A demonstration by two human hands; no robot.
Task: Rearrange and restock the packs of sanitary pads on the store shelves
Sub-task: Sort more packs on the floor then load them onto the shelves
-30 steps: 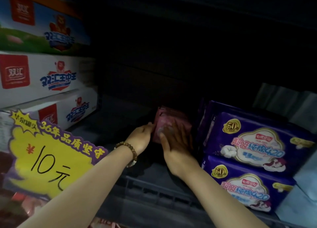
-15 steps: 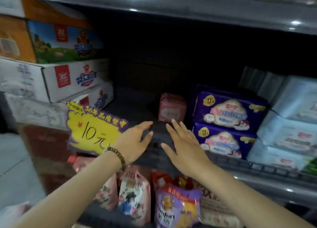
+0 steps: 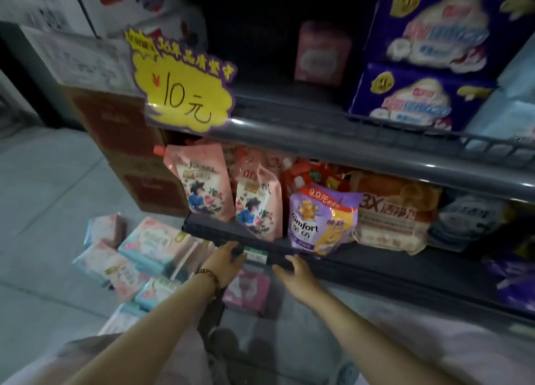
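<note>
A small pink pad pack [image 3: 321,56] stands alone deep on the upper shelf [image 3: 333,129], left of two stacked purple pad packs [image 3: 414,95]. Several pink and teal pad packs [image 3: 139,257] lie heaped on the floor at the lower left. A pink-purple pack [image 3: 246,292] lies on the floor just under my hands. My left hand [image 3: 224,261] and my right hand [image 3: 295,271] hang low in front of the lower shelf's edge, fingers relaxed, holding nothing.
A yellow price sign [image 3: 185,89] hangs off the upper shelf's left end. Refill pouches [image 3: 257,199] and a Comfort bag [image 3: 321,219] stand on the lower shelf. Cardboard boxes [image 3: 121,141] are stacked at the left. Pale blue packs [image 3: 509,106] sit at the far right.
Both hands let go of the small pink pack on the upper shelf and dropped down to the lower shelf's edge. The view tilted down toward the floor.
</note>
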